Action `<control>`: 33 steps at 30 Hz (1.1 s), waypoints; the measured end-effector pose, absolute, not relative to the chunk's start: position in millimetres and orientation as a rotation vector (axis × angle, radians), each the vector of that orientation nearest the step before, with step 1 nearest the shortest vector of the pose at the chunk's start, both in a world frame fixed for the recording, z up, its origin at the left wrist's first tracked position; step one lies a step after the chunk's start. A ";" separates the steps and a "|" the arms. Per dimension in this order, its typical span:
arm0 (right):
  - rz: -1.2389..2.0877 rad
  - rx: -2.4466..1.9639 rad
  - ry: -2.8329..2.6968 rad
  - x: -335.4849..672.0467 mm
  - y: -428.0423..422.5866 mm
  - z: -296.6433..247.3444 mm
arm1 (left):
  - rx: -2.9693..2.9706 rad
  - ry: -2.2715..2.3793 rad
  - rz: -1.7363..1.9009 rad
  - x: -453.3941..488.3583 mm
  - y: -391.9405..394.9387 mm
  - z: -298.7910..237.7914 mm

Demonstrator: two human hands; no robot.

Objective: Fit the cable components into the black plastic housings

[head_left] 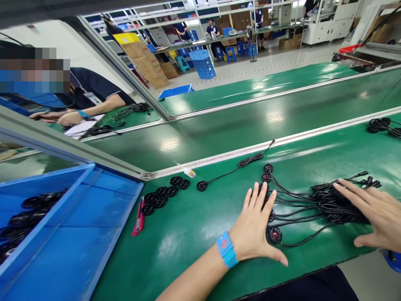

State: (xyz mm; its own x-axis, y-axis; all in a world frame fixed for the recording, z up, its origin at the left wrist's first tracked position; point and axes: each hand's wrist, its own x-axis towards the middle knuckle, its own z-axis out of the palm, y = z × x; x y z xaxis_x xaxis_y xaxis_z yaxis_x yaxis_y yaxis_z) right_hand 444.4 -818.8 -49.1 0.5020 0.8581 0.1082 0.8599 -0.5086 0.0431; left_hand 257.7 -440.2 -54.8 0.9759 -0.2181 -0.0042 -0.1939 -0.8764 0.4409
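Note:
Fingers spread, my left hand is over the left side of a row of round black discs with red centres, covering some of them. Black cables run right from these discs to a pile of coiled bundles. My right hand lies at the right side of that pile, its fingers stretched out and thumb apart. Whether either palm touches the parts, I cannot tell. A single disc with its own coiled cable lies apart, further left and back.
Several black rings lie left beside a red utility knife. A small white bottle rests by the rail. At left stands a blue bin holding black parts. More cabled discs lie far right. Behind the frame, a co-worker handles cables.

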 end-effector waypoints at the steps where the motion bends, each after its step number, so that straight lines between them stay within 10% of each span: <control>1: -0.204 -2.717 -1.588 442.2 -814.8 -53.7 | 2.676 -0.276 -0.083 255.4 -444.5 -59.8; 33: -0.526 -3.267 -0.618 582.5 -961.9 -57.6 | 2.771 -0.549 0.125 432.8 -523.1 -56.6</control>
State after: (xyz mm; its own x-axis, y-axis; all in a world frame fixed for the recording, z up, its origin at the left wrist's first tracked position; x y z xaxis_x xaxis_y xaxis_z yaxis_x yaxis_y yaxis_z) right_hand 582.5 -961.9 -57.6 0.8851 0.3867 0.2589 0.3171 -0.9084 0.2726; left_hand 432.8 -523.1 -56.6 0.9225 -0.3578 0.1445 -0.3851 -0.8774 0.2861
